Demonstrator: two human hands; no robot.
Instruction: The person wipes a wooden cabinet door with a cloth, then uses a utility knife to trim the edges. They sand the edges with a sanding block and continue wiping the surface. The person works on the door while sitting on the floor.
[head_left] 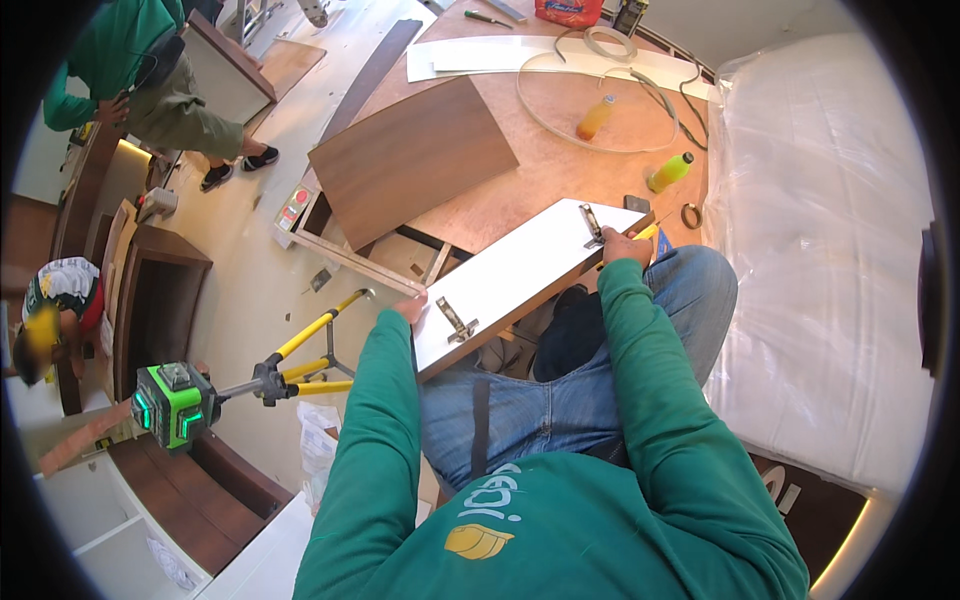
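Observation:
A narrow cabinet door (520, 270), white on its upper face with a brown edge, lies slanted over my lap and the edge of the worktable. Two metal hinges are fixed to it: one hinge (457, 320) near its left end, another hinge (592, 228) near its right end. My left hand (410, 305) is closed on the door's left end. At the right end, beside the hinge, my right hand (625, 248) grips the near edge. A small yellow object (648, 232) shows just past my right fingers; whether they touch it is unclear.
A brown board (415, 155) lies on the wooden worktable (480, 225). Beyond are two bottles (670, 172), a hose (530, 115) and white strips (470, 55). A green laser level (175, 400) on a yellow tripod (310, 340) stands left. Plastic-wrapped mattress (820, 260) at right; two people work at left.

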